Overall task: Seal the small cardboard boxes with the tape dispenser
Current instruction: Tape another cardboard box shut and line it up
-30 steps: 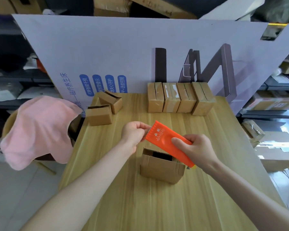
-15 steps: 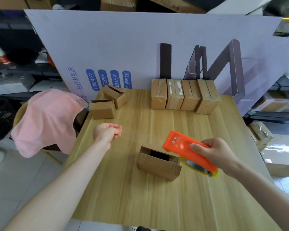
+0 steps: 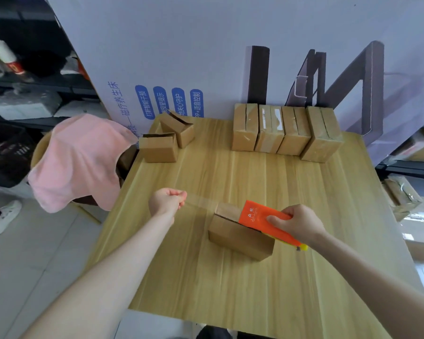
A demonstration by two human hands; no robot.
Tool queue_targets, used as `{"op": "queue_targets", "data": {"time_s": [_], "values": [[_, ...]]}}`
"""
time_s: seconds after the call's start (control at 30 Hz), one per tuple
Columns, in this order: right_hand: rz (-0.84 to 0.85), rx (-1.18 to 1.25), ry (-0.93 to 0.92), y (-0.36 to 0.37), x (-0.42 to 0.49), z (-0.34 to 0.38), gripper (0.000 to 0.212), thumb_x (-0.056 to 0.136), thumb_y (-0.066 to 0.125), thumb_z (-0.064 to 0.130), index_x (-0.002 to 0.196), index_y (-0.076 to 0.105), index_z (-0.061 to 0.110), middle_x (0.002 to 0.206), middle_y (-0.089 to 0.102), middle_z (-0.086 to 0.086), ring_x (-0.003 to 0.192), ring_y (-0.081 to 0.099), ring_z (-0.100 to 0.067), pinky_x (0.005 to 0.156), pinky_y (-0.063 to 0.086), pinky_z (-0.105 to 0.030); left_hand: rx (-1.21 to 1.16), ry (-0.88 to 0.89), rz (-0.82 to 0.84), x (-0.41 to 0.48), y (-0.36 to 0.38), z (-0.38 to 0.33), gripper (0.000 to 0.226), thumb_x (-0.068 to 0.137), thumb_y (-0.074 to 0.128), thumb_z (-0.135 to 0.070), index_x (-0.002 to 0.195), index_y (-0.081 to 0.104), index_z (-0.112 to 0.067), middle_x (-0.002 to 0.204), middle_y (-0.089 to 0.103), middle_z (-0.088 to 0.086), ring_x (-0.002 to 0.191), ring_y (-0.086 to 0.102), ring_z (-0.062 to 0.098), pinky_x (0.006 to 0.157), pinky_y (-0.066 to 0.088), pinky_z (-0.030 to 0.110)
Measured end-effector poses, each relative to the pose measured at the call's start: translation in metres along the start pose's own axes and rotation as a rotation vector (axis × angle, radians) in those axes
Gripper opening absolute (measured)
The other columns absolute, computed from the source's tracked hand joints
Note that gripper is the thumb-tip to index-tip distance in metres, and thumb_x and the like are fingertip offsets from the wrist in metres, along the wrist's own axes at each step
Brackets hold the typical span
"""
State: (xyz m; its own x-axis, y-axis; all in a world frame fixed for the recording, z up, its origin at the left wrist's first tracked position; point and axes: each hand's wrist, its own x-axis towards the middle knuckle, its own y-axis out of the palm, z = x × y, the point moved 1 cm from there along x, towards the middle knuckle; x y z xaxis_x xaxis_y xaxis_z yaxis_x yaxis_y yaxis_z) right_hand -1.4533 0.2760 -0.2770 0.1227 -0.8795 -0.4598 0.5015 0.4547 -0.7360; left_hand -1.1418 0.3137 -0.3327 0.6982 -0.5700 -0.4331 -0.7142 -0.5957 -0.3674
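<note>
Fingers [image 3: 179, 195] of the left hand [image 3: 167, 201] are curled, pinching the free end of a clear tape strip [image 3: 199, 200] that runs left from the orange tape dispenser [image 3: 260, 216]. Curled round the dispenser, the right hand [image 3: 298, 223] holds it over the top of the small cardboard box [image 3: 238, 237] at the near middle of the tabletop [image 3: 230, 289]. Four taped boxes [image 3: 284, 129] line the far edge; two open boxes [image 3: 167, 140] sit far left.
</note>
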Motion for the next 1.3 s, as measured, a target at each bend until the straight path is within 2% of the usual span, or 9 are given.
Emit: {"op": "queue_targets", "data": {"time_s": [0.3, 0.53, 0.67, 0.8, 1.0, 1.1, 1.2, 1.23, 1.3], "values": [[-0.005, -0.123, 0.060, 0.001, 0.013, 0.008, 0.034, 0.075, 0.069, 0.056, 0.076, 0.069, 0.022, 0.070, 0.067, 0.003, 0.055, 0.066, -0.017, 0.036, 0.044, -0.022, -0.052, -0.134, 0.005, 0.021, 0.026, 0.046, 0.011, 0.078, 0.078, -0.014, 0.080, 0.069, -0.008, 0.064, 0.066, 0.003, 0.055, 0.058, 0.015, 0.064, 0.052, 0.029], [-0.038, -0.104, 0.059, 0.003, 0.013, -0.002, 0.035, 0.076, 0.070, 0.053, 0.070, 0.070, 0.019, 0.064, 0.068, -0.001, 0.047, 0.066, -0.023, 0.042, 0.056, -0.037, -0.116, -0.163, 0.022, 0.025, 0.045, 0.064, 0.012, 0.079, 0.077, -0.014, 0.084, 0.069, -0.007, 0.069, 0.068, 0.003, 0.058, 0.061, 0.014, 0.061, 0.053, 0.026], [-0.061, -0.098, 0.067, 0.005, 0.012, -0.006, 0.034, 0.076, 0.070, 0.052, 0.070, 0.071, 0.019, 0.064, 0.068, -0.001, 0.049, 0.067, -0.023, 0.043, 0.056, -0.042, -0.067, -0.194, 0.041, 0.026, 0.059, 0.078, 0.011, 0.077, 0.079, -0.020, 0.078, 0.069, -0.016, 0.078, 0.072, 0.001, 0.075, 0.069, 0.020, 0.076, 0.058, 0.035], [-0.082, -0.082, 0.076, 0.006, 0.011, -0.007, 0.031, 0.077, 0.071, 0.050, 0.068, 0.071, 0.021, 0.061, 0.067, 0.000, 0.048, 0.066, -0.024, 0.042, 0.056, -0.042, 0.026, -0.164, 0.090, 0.014, 0.073, 0.084, 0.008, 0.082, 0.074, -0.021, 0.080, 0.067, -0.021, 0.079, 0.069, -0.004, 0.075, 0.065, 0.016, 0.066, 0.050, 0.027], [-0.075, -0.077, 0.086, 0.009, 0.012, -0.003, 0.032, 0.077, 0.069, 0.050, 0.067, 0.070, 0.020, 0.057, 0.066, 0.001, 0.040, 0.063, -0.022, 0.039, 0.055, -0.035, 0.092, -0.052, 0.152, -0.002, 0.096, 0.096, 0.006, 0.083, 0.072, -0.019, 0.081, 0.068, -0.015, 0.080, 0.070, 0.002, 0.080, 0.066, 0.023, 0.068, 0.044, 0.026], [-0.059, -0.095, 0.078, 0.012, 0.012, 0.002, 0.031, 0.076, 0.069, 0.052, 0.066, 0.069, 0.022, 0.058, 0.065, 0.003, 0.040, 0.063, -0.021, 0.038, 0.053, -0.029, 0.222, 0.051, 0.151, 0.000, 0.091, 0.097, 0.011, 0.087, 0.068, -0.024, 0.090, 0.070, -0.013, 0.089, 0.072, 0.004, 0.085, 0.066, 0.023, 0.068, 0.043, 0.026], [-0.039, -0.124, 0.064, 0.015, 0.012, 0.008, 0.032, 0.075, 0.068, 0.053, 0.066, 0.068, 0.023, 0.060, 0.065, 0.002, 0.042, 0.064, -0.022, 0.037, 0.052, -0.028, 0.409, 0.127, 0.187, -0.002, 0.084, 0.094, 0.030, 0.092, 0.059, -0.034, 0.116, 0.065, -0.016, 0.111, 0.070, 0.003, 0.100, 0.064, 0.022, 0.081, 0.049, 0.031], [-0.035, -0.131, 0.062, 0.015, 0.013, 0.009, 0.032, 0.074, 0.068, 0.054, 0.066, 0.067, 0.023, 0.061, 0.065, 0.002, 0.043, 0.064, -0.022, 0.037, 0.052, -0.028, 0.496, 0.132, 0.211, -0.001, 0.082, 0.094, 0.044, 0.093, 0.055, -0.040, 0.132, 0.055, -0.019, 0.122, 0.065, 0.003, 0.109, 0.061, 0.024, 0.088, 0.048, 0.033], [-0.031, -0.143, 0.063, 0.014, 0.014, 0.011, 0.031, 0.073, 0.067, 0.055, 0.068, 0.067, 0.025, 0.064, 0.066, 0.002, 0.045, 0.065, -0.022, 0.036, 0.052, -0.028, 0.615, 0.084, 0.234, 0.002, 0.075, 0.093, 0.077, 0.092, 0.053, -0.050, 0.153, 0.016, -0.021, 0.142, 0.050, 0.003, 0.125, 0.052, 0.027, 0.094, 0.044, 0.039]]}}
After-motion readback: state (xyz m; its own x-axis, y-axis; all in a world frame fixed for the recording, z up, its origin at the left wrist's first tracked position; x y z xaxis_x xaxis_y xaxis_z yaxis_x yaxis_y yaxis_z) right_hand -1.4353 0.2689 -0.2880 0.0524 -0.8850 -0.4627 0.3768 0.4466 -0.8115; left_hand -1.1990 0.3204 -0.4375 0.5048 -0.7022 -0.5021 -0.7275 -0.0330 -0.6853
